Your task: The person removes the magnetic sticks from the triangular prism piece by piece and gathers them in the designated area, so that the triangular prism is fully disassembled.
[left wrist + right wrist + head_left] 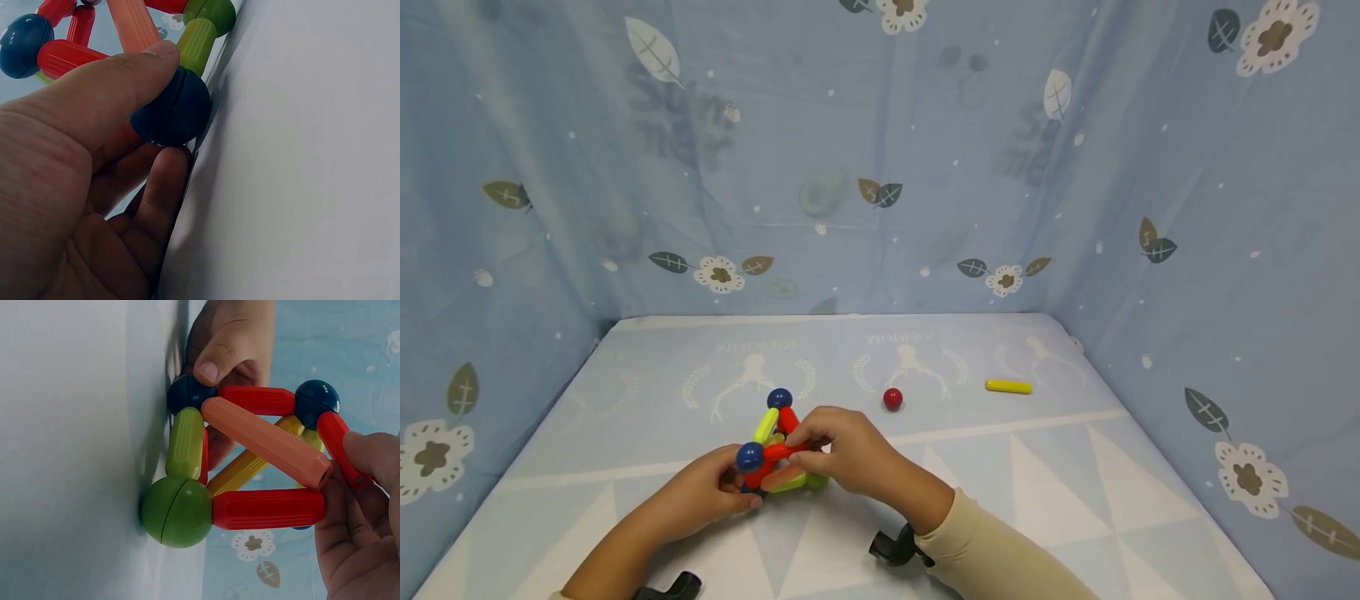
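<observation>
A frame of magnetic rods and balls stands on the cloth between both hands. My left hand (700, 492) grips its low blue ball (178, 109), thumb on top and fingers beneath. With thumb and fingers, my right hand (850, 450) pinches a red rod (331, 428) that runs from the upper blue ball (317, 404). A salmon rod (265, 442) slants up from the low blue ball, its far end free of any ball. A light green rod (185, 444) joins that ball to a green ball (177, 512), from which another red rod (269, 509) rises towards the right fingers.
Beyond the right hand, a loose red ball (892, 399) lies on the patterned cloth (1045, 483). Farther right is a loose yellow rod (1008, 387). Blue curtains (880, 167) with leaves and flowers enclose the back and sides.
</observation>
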Motion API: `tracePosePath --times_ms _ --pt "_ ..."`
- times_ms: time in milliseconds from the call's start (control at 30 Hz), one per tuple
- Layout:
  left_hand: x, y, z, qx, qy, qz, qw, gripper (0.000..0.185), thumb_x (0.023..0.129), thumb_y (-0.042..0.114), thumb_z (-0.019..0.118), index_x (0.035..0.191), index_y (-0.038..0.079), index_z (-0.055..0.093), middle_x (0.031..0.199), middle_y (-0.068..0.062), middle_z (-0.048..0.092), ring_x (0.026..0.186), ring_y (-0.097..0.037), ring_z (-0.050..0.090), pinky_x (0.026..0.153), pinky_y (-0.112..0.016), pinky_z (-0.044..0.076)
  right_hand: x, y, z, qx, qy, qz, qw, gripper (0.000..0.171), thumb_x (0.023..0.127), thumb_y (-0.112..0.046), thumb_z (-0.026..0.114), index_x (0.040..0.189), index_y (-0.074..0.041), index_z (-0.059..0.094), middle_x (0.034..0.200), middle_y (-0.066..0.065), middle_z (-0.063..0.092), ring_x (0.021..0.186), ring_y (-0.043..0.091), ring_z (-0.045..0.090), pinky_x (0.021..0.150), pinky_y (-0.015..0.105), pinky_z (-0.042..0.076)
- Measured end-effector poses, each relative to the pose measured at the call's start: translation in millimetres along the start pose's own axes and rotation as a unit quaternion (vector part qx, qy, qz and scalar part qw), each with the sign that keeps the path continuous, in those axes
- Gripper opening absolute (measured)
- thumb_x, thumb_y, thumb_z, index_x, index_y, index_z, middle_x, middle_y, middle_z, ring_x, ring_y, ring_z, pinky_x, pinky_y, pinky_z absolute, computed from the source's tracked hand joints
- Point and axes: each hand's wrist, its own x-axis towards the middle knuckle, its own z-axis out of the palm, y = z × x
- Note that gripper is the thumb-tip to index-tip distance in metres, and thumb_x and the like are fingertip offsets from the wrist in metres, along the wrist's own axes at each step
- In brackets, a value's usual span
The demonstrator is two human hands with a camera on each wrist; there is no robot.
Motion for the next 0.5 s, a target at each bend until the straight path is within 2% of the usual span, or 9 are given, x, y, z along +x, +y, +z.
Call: tracePosePath --times_ms 333,500 --pt "-2.7 1.8 2.9 0.004 -0.003 -0.022 0.9997 0.046 0.070 0.040 0.083 0.109 0.031 0.061 0.084 -0.002 0.054 0.072 -0.016 0.051 0.059 -0.025 0.042 -3.3 -0.7 0.3 0.012 -0.007 -0.007 1.000 0.014 0.084 -0.016 0.075 0.095 -0.024 0.072 0.088 -0.021 0.061 0.078 -0.001 0.055 0.072 0.023 0.053" --pt "-1.9 2.5 4.7 0.003 -0.001 -0.006 1.0000 0.044 0.071 0.038 0.083 0.109 0.030 0.061 0.083 -0.002 0.054 0.071 -0.015 0.051 0.059 -0.025 0.042 -4.8 1.5 -2.3 -0.008 -0.007 -0.009 1.000 0.013 0.083 -0.018 0.075 0.093 -0.026 0.071 0.086 -0.023 0.060 0.078 0.000 0.055 0.072 0.023 0.053"
